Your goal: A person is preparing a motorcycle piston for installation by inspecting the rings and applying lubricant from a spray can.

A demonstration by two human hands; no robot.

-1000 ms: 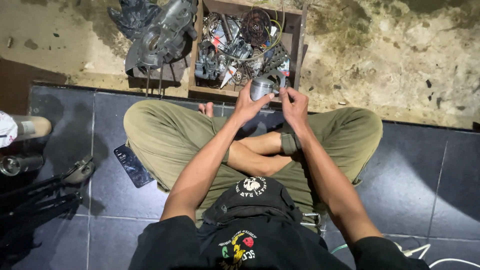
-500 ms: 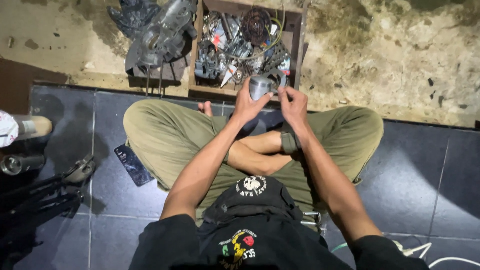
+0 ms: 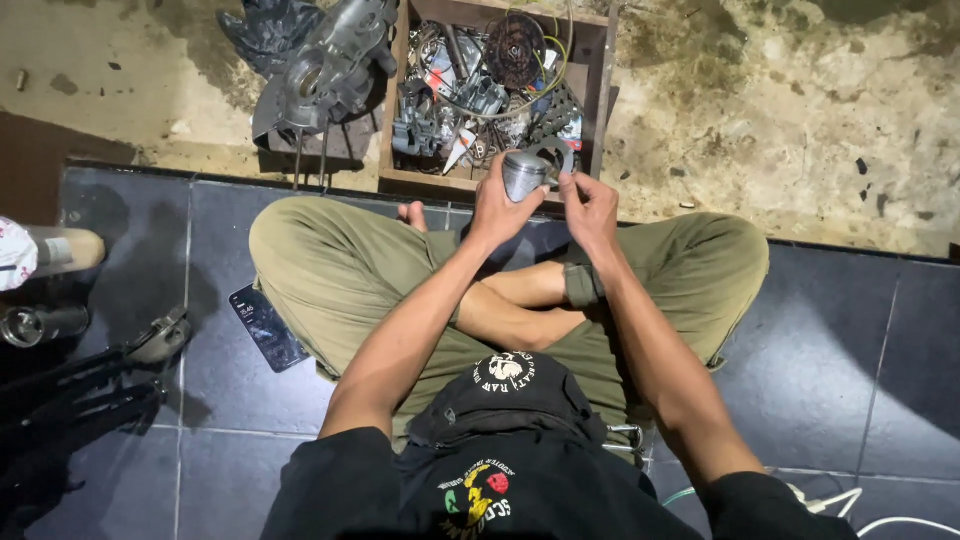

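I sit cross-legged on dark tiles in olive trousers. My left hand (image 3: 497, 212) grips a small grey metal cylinder, a piston-like part (image 3: 523, 174), held upright in front of my knees. My right hand (image 3: 590, 208) is beside it, fingertips pinched at the cylinder's right side; whether it holds a small piece there I cannot tell. Both hands hover just in front of a wooden box (image 3: 592, 90) full of metal parts, wires and a sprocket.
A grey engine casing (image 3: 330, 65) lies left of the box on the dirt floor. A phone (image 3: 268, 327) lies on the tiles by my left thigh. Dark tools (image 3: 90, 385) and a metal canister (image 3: 40, 325) are at far left. White cables (image 3: 850, 500) trail at bottom right.
Both hands have stayed by the cylinder with only slight finger shifts; the view has drifted a little.
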